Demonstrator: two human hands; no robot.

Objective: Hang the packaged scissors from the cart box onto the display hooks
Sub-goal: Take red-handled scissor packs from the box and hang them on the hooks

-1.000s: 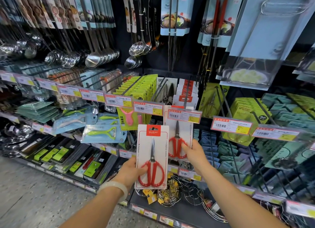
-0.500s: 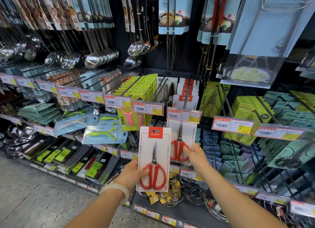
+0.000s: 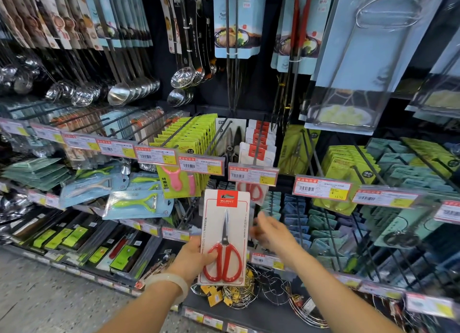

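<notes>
Standing before the utensil display rack (image 3: 260, 89), held the packaged scissors (image 3: 225, 233) upright, just below and left of the display hook (image 3: 257, 146) carrying matching red-and-white cards. Gripped its lower left edge with the left hand (image 3: 195, 255), thumb across a red handle, while the blurred right hand (image 3: 272, 233) hovered beside it, fingers spread, holding nothing. Judged best to raise the card, steady its top with the free hand, and thread the hang slot (image 3: 227, 196) squarely over the hook's tip.
</notes>
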